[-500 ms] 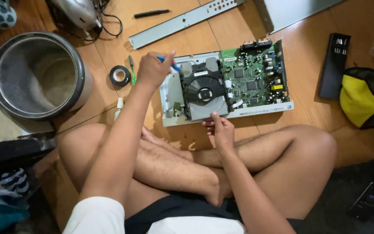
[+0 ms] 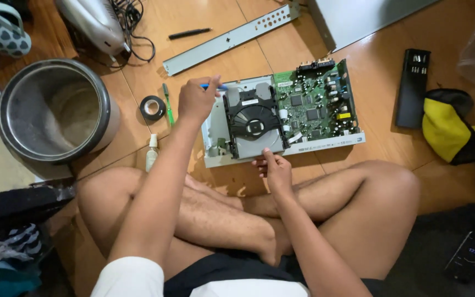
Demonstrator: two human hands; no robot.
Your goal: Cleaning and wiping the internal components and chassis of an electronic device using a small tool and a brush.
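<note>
An opened disc player point(image 2: 303, 146) lies on the wooden floor in front of my crossed legs, its black disc drive point(image 2: 254, 121) on the left and a green circuit board point(image 2: 314, 104) on the right. My left hand point(image 2: 195, 102) is closed around a blue-handled screwdriver point(image 2: 214, 87), held over the player's back left corner. My right hand point(image 2: 273, 168) rests at the player's front edge, fingers touching the drive's front rim, holding nothing.
A metal pot point(image 2: 53, 113) stands at left. A roll of black tape point(image 2: 152, 107), a green tool point(image 2: 167, 102) and a small bottle point(image 2: 151, 152) lie near it. A metal strip point(image 2: 232, 38), a black pen point(image 2: 189, 33), a black bit case point(image 2: 412, 88) and a yellow-black pouch point(image 2: 446, 132) lie around.
My left hand with the screwdriver stays at the back left corner. My right hand has stayed at the front edge. Little else differs.
</note>
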